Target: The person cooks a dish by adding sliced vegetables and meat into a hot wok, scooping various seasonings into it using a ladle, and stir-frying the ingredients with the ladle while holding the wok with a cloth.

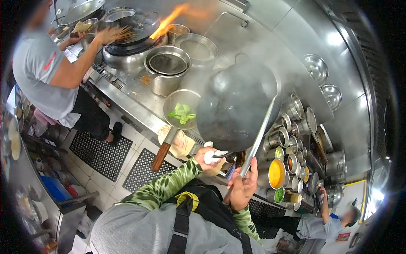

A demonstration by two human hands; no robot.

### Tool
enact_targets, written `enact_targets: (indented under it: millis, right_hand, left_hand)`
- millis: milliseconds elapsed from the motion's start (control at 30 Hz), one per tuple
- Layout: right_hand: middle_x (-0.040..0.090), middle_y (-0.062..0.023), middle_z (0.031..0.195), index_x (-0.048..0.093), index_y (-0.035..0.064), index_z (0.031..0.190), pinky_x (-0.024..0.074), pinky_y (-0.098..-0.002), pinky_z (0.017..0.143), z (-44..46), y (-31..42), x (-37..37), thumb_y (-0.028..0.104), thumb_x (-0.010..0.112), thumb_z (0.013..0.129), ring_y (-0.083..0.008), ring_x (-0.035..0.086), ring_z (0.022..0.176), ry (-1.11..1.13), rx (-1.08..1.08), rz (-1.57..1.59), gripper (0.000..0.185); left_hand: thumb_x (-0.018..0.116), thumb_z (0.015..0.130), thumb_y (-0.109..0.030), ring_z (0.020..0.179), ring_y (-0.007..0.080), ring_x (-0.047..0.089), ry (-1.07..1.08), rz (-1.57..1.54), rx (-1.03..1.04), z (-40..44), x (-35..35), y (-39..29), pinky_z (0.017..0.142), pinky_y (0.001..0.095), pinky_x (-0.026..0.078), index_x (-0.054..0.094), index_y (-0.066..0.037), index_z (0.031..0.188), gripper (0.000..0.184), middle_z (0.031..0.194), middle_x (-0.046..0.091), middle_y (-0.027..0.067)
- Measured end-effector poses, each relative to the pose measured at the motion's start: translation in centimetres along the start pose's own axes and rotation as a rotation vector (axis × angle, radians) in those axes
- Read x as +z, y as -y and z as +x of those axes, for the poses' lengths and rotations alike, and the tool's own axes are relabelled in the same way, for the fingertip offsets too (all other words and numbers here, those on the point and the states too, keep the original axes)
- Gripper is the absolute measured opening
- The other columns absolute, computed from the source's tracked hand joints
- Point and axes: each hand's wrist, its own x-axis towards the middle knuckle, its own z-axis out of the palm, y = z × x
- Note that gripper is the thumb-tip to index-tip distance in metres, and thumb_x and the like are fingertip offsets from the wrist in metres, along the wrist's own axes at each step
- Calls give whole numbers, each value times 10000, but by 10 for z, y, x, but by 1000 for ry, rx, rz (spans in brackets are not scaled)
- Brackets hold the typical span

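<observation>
grey shirt (139,228) fills the bottom edge, closest to cam, dark strap (179,230) running down it. steel tabletop (135,94) stretches from upper l toward centre. co-worker (38,80) in grey top stands at far l, one hand w/ a bundled brush (124,34) over a back wok (144,22), orange flame (170,21) leaping at its r side. big dark wok (237,108) sits mid-view, right ahead of the person's hands, surface hazy w/ smoke or steam; can't tell if it's resting or lifted. second co-worker (319,228), lower r, reaches an arm toward the crowded pots. perforated black mat (100,153) on tiled floor, l side. steel pot (166,86) w/ a round strainer on top stands btwn the 2 woks. skimmer (190,97) w/ wooden handle is just l of the front wok, handle end toward the person, green veg (182,113) in it. long-handled utensil (263,131) slants up along the wok's r side to its rim. orange-filled tub (277,173) among containers at r. r hand (242,186): grip closed round the utensil's lower end. l hand (206,158): grip pinching white cloth (210,157) by the wok's dark loop handle (223,155).
</observation>
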Motion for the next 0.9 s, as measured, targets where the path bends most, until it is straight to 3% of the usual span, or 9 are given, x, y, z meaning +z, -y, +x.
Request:
enact_targets:
  millis: [100, 400, 500, 533, 600, 700, 733, 800, 900]
  right_hand:
    - [557, -65, 974, 204, 18, 1495, 460, -196, 502, 3, -4, -2, -64, 517, 883, -72, 522, 599, -5, -5, 13, 692]
    - [573, -66, 951, 196, 14, 1495, 464, -199, 509, 0, -1, 2, -68, 519, 873, -72, 527, 608, -12, 15, 30, 706]
    - [579, -66, 937, 193, 3, 1492, 464, -204, 500, 1, -3, -10, -60, 526, 867, -75, 532, 604, -35, 10, 27, 711]
    - [579, -65, 933, 193, 2, 1492, 463, -205, 497, 2, -6, -18, -58, 527, 866, -76, 533, 602, -48, 1, 15, 711]
    - [571, -66, 936, 188, 21, 1499, 463, -209, 496, 13, -9, -34, -46, 511, 879, -78, 530, 601, -87, -72, -50, 703]
    - [558, -54, 932, 179, 62, 1515, 443, -205, 488, 65, 19, -78, -66, 492, 869, -75, 518, 603, -122, -175, -94, 729]
    - [560, -48, 913, 178, 66, 1516, 437, -207, 476, 97, 31, -96, -70, 485, 858, -76, 515, 591, -160, -195, -75, 739]
    - [553, -30, 862, 183, 71, 1516, 418, -212, 443, 140, 47, -125, -63, 475, 845, -75, 499, 552, -243, -110, 126, 744]
    - [547, -14, 773, 184, 42, 1502, 384, -226, 390, 186, 16, -184, 12, 528, 844, -74, 489, 516, -284, -171, -158, 743]
  left_hand:
    - [546, 873, -275, 609, 233, 543, 14, 12, -13, 3, -2, -2, 502, 279, 438, 581, 54, 1122, 414, 879, 630, 233]
    - [544, 878, -265, 641, 248, 561, -100, -43, 57, 0, 4, 3, 513, 289, 449, 597, 51, 1087, 383, 896, 640, 217]
    - [563, 874, -258, 686, 265, 602, -46, 44, -55, 1, -2, -9, 514, 302, 462, 610, 36, 1083, 364, 912, 660, 166]
    - [571, 867, -241, 707, 256, 629, -171, 95, 8, 1, 13, -9, 507, 310, 474, 629, 7, 1034, 304, 857, 670, 135]
    - [591, 846, -235, 678, 233, 639, -201, 273, 150, 11, 27, -12, 480, 315, 487, 644, -34, 910, 218, 795, 668, 116]
    - [609, 820, -231, 624, 212, 635, -532, 499, 285, 40, 33, -24, 439, 313, 484, 628, -74, 799, 160, 761, 665, 101]
    - [617, 783, -219, 597, 218, 630, -739, 635, 334, 50, 63, -21, 423, 339, 490, 596, -90, 786, 130, 729, 643, 76]
    - [618, 781, -221, 586, 224, 623, -853, 774, 444, 73, 80, -30, 424, 344, 486, 603, -82, 792, 140, 724, 640, 79]
    - [606, 797, -237, 626, 230, 629, -901, 751, 472, 99, 85, -57, 399, 357, 464, 607, -99, 888, 166, 758, 645, 76]
